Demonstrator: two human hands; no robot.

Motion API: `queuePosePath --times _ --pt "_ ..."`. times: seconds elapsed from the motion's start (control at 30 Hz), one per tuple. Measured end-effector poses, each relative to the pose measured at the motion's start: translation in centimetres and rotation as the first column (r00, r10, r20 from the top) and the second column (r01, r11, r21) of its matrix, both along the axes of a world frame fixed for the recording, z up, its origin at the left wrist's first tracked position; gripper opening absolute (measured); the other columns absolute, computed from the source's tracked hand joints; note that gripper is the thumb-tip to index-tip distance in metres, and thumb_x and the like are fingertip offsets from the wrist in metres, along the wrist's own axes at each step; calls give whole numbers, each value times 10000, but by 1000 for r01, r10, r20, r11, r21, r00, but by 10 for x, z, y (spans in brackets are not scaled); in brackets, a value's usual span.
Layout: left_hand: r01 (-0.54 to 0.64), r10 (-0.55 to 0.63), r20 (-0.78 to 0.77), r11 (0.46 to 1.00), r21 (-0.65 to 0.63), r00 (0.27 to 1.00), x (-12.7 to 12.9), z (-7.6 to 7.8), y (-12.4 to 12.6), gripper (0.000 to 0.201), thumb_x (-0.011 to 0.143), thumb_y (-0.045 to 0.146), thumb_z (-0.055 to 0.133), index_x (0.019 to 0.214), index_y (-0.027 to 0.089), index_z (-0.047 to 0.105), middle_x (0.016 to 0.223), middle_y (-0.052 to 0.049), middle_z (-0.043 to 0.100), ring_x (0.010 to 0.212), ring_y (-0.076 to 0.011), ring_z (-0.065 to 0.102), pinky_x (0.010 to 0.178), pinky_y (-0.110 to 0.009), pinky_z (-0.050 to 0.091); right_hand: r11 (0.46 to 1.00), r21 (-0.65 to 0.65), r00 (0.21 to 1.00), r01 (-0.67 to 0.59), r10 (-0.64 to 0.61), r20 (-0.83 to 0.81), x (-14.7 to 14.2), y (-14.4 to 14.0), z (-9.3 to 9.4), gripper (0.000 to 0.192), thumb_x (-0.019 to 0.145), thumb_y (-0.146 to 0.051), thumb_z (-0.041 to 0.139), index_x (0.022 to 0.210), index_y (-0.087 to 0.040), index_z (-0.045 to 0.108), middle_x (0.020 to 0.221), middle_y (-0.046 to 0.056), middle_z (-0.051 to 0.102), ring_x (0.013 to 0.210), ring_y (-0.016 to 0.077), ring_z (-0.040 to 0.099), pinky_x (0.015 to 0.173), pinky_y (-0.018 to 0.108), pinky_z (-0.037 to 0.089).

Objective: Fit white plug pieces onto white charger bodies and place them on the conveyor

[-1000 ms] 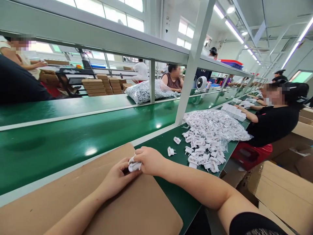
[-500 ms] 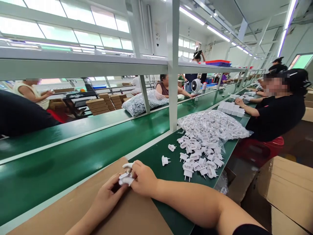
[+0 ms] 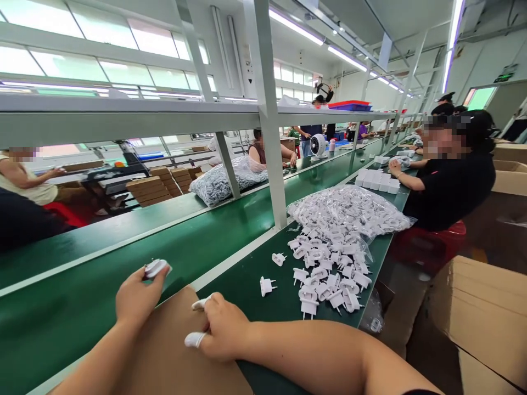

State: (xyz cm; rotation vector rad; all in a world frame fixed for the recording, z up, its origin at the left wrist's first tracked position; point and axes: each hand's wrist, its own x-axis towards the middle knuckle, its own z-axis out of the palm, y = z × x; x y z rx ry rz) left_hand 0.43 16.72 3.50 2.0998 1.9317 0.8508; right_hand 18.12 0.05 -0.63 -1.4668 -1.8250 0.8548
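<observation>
My left hand (image 3: 134,296) holds a white plug part (image 3: 155,267) out over the green conveyor belt (image 3: 82,296), pinched in the fingertips. My right hand (image 3: 222,328) rests on the edge of a brown cardboard sheet (image 3: 173,356), with white finger cots on the thumb and forefinger and nothing held in it. To the right, loose white plug parts (image 3: 329,274) lie scattered on the green table, and one single plug (image 3: 266,285) is nearest my right hand. Behind them sits a clear bag of plug parts (image 3: 349,211).
A grey shelf frame with posts (image 3: 272,137) stands over the belt. A person in black (image 3: 448,181) sits at the right beside small white boxes (image 3: 376,180). Cardboard cartons (image 3: 486,312) stand at the right. Other people, a fan (image 3: 318,145) and another bag (image 3: 222,184) lie across the line.
My hands were together holding plug parts over the cardboard. Now the left hand has moved away to the left, carrying a part out over the belt, and the right hand stays on the cardboard.
</observation>
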Motion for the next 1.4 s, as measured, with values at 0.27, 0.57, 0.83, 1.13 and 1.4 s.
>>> queuePosePath --times 0.27,0.57,0.83,1.13,1.4 --pt "-86 79 -43 977 -195 996 -20 -24 27 443 847 634 574 1011 223 602 908 -81 717 975 -370 695 760 -382 516 998 68 998 -16 11 70 0 -1 -1 570 810 -423 804 1320 -236 631 1173 68 610 1011 254 652 966 413 555" --pt "-247 161 238 884 397 958 -1 -34 13 916 815 590 639 1514 61 371 1606 -307 308 1492 -506 271 1186 -707 246 999 41 1000 -8 8 -1 2 -2 -1 516 817 -297 792 1298 -228 620 1124 45 583 916 190 617 834 340 554" --pt "294 -287 -109 751 591 952 10 -40 7 378 952 349 562 1277 170 632 1463 -189 528 1414 -384 445 1204 -561 341 995 103 1000 -4 5 -6 3 -2 -2 445 812 -237 795 1232 -211 649 1067 36 582 889 173 607 803 316 559" --pt "554 -484 -270 716 425 832 5 -55 21 267 972 316 510 1095 198 716 1245 -121 691 1221 -330 581 1099 -505 444 993 108 999 -48 47 9 4 -3 -1 401 806 -240 810 1194 -218 712 1029 33 573 884 171 595 832 316 557" --pt "562 -471 -308 725 397 826 6 -55 18 276 970 315 499 1012 212 752 1241 -114 707 1242 -343 584 1077 -538 447 990 126 998 -61 63 -17 5 -2 -4 377 797 -235 811 1165 -245 727 1044 29 575 884 163 599 846 309 559"
